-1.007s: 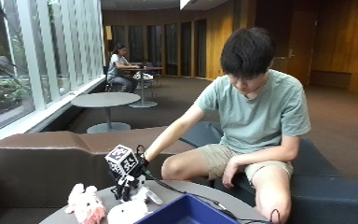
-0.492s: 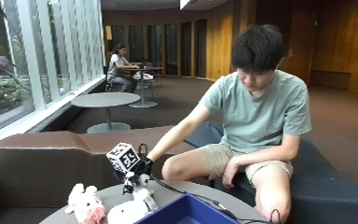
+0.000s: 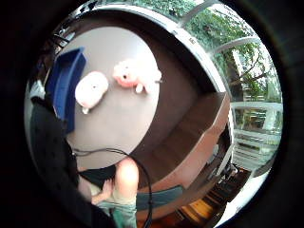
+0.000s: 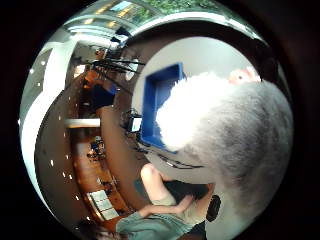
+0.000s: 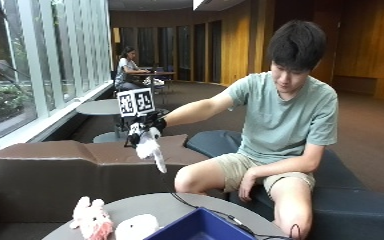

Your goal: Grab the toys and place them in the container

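The person is sitting on the dark seat behind the round grey counter (image 5: 179, 202), stretching the gloved right hand (image 5: 145, 131) out high above it. That hand is gripping a white plush toy (image 5: 151, 150), fingers curled round its upper part, so the toy is hanging down from the hand, tapering to a point and touching nothing below. In the thumb side palm view the same toy's pale fur (image 4: 220, 130) is filling much of the picture, close against the palm.

Two more toys are lying on the counter near its edge on the window side. A pink plush toy (image 5: 91, 218) is sitting nearest that edge, and a white, rounded plush toy (image 5: 136, 227) is lying just beside it, between the pink one and the container. From the little finger side palm view the pink toy (image 3: 135, 75) and the white one (image 3: 91, 90) are showing side by side but apart, the white one just beside the container's rim.

The blue container (image 5: 198, 227) is standing on the counter near the edge closest to me, and what shows of its inside is holding nothing. A black cable is trailing across the counter beside it. The person's bare hand (image 5: 246, 184) is resting by the knee
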